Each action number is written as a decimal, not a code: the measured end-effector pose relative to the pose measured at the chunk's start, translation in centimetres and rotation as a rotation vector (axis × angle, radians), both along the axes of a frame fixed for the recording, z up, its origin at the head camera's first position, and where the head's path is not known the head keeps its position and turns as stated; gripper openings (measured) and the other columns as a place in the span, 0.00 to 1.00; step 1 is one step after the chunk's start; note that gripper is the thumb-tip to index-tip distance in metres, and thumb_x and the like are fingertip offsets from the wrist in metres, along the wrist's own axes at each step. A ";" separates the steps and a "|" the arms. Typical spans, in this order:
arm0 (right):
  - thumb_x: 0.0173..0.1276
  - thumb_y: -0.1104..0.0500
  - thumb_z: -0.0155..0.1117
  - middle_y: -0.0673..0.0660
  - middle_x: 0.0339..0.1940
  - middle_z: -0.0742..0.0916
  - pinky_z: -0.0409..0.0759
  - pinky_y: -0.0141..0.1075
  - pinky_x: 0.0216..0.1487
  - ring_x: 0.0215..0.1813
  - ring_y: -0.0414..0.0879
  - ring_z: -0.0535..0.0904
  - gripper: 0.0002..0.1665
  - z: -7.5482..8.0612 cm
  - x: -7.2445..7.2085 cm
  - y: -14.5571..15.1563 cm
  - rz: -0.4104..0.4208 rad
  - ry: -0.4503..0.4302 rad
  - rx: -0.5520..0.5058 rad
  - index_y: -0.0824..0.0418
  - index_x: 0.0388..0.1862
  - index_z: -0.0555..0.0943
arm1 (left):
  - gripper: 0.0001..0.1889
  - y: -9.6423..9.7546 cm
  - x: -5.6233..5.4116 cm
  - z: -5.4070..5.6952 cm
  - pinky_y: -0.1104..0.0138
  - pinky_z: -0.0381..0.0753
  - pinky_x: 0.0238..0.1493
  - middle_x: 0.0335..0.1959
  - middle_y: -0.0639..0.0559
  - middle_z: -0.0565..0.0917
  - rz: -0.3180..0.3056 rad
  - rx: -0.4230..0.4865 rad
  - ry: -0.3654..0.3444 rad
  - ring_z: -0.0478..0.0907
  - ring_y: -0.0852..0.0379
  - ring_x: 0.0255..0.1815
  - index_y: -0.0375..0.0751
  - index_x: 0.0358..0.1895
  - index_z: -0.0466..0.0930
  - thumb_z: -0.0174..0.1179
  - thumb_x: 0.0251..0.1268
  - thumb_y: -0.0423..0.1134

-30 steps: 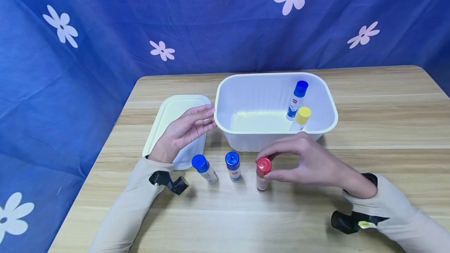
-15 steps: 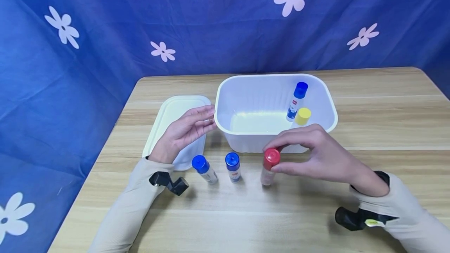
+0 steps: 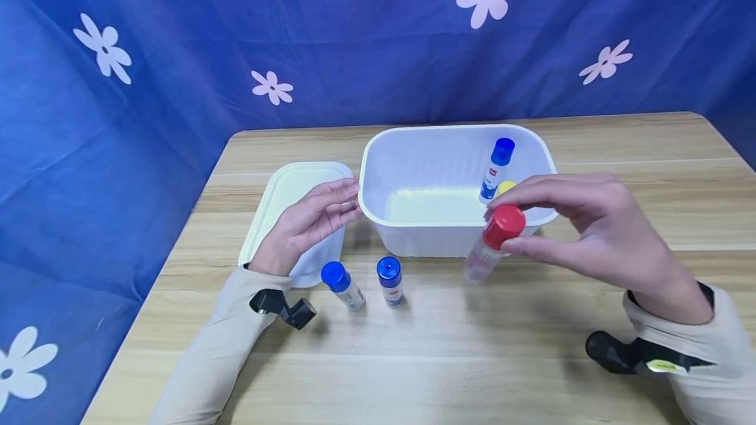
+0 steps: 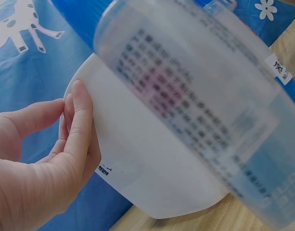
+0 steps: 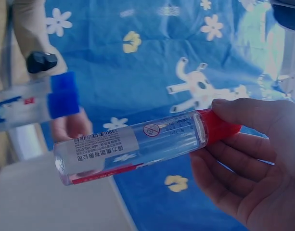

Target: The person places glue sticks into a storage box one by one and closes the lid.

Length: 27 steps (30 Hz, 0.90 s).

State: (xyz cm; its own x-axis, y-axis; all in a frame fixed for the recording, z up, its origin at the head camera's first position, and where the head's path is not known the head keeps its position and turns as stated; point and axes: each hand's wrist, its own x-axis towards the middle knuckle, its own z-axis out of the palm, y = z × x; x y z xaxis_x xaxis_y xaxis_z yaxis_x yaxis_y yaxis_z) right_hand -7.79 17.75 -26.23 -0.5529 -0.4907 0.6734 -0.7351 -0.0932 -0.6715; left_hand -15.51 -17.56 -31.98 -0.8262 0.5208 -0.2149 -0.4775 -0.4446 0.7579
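My right hand (image 3: 596, 235) pinches a clear glue bottle (image 3: 485, 256) by its red cap, thumb on one side and fingers on the other. The bottle tilts, base toward the left, in front of the white plastic bin (image 3: 437, 241). In the right wrist view its printed label (image 5: 109, 144) shows. My left hand (image 3: 313, 218) rests with fairly straight fingers at the bin's left rim. Inside the bin lean a blue-capped glue bottle (image 3: 495, 172) and a yellow-capped one (image 3: 506, 186), mostly hidden by my right hand.
Two more blue-capped glue bottles stand on the wooden table: a left one (image 3: 344, 285) and a right one (image 3: 390, 281). A white lid (image 3: 307, 179) lies left of the bin, partly under my left hand. A blue flowered cloth (image 3: 378, 38) hangs behind the table.
My right hand has lifted the red-capped glue bottle off the table and carried it right and toward the bin, tilting it. My left hand has stayed at the rim.
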 end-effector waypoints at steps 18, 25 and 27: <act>0.42 0.87 0.68 0.78 0.42 0.82 0.85 0.32 0.40 0.35 0.55 0.85 0.25 1.8 0.5 4.1 -0.186 -0.104 -0.202 0.88 0.44 0.75 | 0.08 -0.2 0.0 0.0 0.67 0.84 0.47 0.41 0.43 0.82 -0.028 0.034 0.006 0.81 0.53 0.41 0.32 0.47 0.77 0.50 0.72 0.28; 0.46 0.83 0.69 0.75 0.43 0.83 0.84 0.26 0.33 0.30 0.47 0.85 0.24 2.2 0.6 4.8 -0.369 -0.052 -0.083 0.84 0.45 0.78 | 0.09 -0.2 0.0 0.0 0.66 0.84 0.47 0.42 0.43 0.82 -0.021 0.027 0.005 0.81 0.53 0.42 0.30 0.51 0.75 0.50 0.73 0.28; 0.46 0.83 0.69 0.75 0.43 0.83 0.83 0.26 0.31 0.29 0.47 0.85 0.24 2.2 0.6 4.9 -0.381 -0.054 -0.091 0.84 0.45 0.78 | 0.09 -0.1 0.0 0.0 0.66 0.84 0.47 0.42 0.43 0.82 -0.022 0.028 0.003 0.81 0.53 0.42 0.30 0.51 0.75 0.49 0.73 0.28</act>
State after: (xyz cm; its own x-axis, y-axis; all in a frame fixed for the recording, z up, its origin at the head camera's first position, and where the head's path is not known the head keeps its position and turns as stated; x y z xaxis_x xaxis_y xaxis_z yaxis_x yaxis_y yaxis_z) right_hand -7.24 22.69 -24.05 -0.7194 -0.1833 0.6699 -0.6927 0.1187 -0.7114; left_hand -15.52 -17.70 -31.96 -0.8152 0.5446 -0.1972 -0.4847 -0.4552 0.7469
